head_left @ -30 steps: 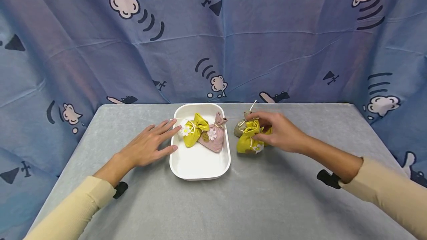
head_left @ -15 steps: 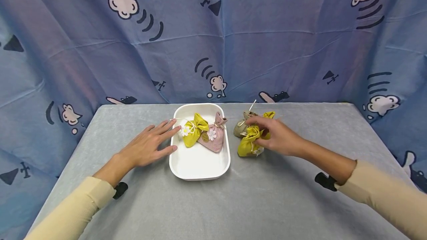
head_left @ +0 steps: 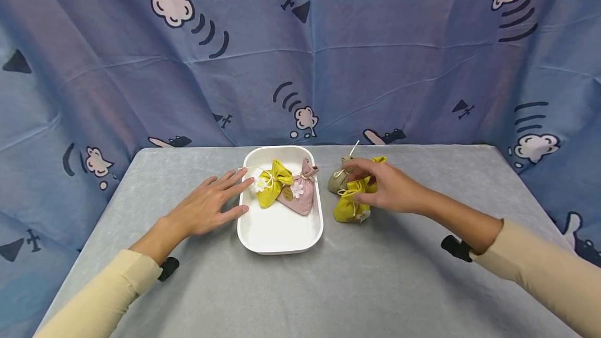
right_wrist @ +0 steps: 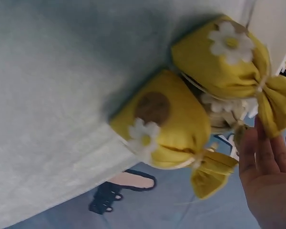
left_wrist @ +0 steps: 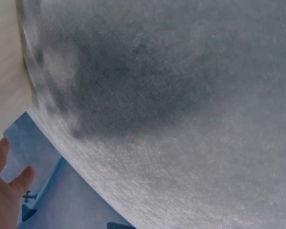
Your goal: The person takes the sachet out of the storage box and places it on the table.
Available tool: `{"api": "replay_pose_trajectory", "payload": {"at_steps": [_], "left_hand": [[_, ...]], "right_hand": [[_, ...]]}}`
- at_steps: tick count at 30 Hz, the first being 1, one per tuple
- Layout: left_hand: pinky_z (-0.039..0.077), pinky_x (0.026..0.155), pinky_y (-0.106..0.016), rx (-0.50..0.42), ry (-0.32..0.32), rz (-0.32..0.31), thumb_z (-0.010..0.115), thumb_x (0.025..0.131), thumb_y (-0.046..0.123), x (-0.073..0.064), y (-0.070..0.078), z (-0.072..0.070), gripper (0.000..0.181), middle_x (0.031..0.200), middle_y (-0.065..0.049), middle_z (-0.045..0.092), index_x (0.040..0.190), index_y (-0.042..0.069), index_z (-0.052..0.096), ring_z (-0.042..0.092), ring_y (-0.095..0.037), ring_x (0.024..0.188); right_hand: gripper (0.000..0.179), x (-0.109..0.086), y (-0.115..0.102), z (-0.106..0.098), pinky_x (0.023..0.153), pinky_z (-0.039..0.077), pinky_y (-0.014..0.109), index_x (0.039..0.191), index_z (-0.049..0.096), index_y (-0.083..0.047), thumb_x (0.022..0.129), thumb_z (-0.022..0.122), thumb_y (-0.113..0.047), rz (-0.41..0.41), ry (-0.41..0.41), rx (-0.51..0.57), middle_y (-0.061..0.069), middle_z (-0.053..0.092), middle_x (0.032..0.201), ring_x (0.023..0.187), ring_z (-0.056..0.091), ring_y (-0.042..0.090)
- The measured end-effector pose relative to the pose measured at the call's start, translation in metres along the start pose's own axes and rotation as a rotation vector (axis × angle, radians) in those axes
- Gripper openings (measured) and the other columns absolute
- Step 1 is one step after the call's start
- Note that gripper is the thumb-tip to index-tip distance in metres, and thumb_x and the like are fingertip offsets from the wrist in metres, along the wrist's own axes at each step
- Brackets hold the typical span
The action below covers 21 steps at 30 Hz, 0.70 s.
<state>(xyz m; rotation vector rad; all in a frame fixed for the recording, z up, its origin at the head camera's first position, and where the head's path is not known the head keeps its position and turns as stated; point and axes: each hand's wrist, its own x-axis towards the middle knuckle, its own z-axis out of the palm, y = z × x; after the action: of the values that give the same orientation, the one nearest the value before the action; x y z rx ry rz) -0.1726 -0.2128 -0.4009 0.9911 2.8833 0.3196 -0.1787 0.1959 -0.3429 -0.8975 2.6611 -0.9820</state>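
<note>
My left hand lies with spread, straight fingers at the left rim of a white tray. In the tray are a yellow drawstring pouch with a white flower and a pink pouch. My right hand hovers over a nearer yellow pouch on the table, thumb and fingers apart around its gathered top. In the right wrist view, fingertips overlap the neck of that yellow pouch. Another yellow pouch and a grey-beige pouch sit close behind, partly hidden by the hand.
A grey cloth covers the table. A blue patterned curtain hangs along its back edge and sides. The tray stands left of the pouch cluster, with a narrow strip of table between them.
The near yellow pouch has shifted slightly toward me and tilted left. My right hand dipped with it, then rose a little with its fingers looser. My left hand has stayed put.
</note>
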Motion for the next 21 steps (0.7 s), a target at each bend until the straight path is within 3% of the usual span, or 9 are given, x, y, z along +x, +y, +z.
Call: {"api": "replay_pose_trajectory", "payload": {"at_steps": [11, 21], "left_hand": [[0.030, 0.110, -0.062, -0.002, 0.005, 0.002, 0.044, 0.100, 0.059, 0.000, 0.000, 0.000, 0.070, 0.164, -0.005, 0.023, 0.158, 0.022, 0.032, 0.026, -0.033, 0.148], [0.030, 0.110, -0.062, 0.009, 0.009, 0.006, 0.043, 0.100, 0.060, 0.000, 0.000, 0.001, 0.069, 0.164, -0.004, 0.023, 0.158, 0.023, 0.031, 0.026, -0.032, 0.148]], "right_hand": [[0.062, 0.024, -0.025, -0.003, 0.086, 0.055, 0.049, 0.141, 0.050, -0.002, 0.084, 0.076, -0.002, -0.002, 0.003, 0.074, 0.014, 0.066, 0.122, 0.108, 0.066, 0.033], [0.062, 0.042, -0.030, 0.001, 0.103, 0.046, 0.047, 0.147, 0.041, -0.004, 0.092, 0.068, -0.002, 0.088, 0.005, 0.201, 0.018, 0.051, 0.144, 0.128, 0.055, 0.033]]}}
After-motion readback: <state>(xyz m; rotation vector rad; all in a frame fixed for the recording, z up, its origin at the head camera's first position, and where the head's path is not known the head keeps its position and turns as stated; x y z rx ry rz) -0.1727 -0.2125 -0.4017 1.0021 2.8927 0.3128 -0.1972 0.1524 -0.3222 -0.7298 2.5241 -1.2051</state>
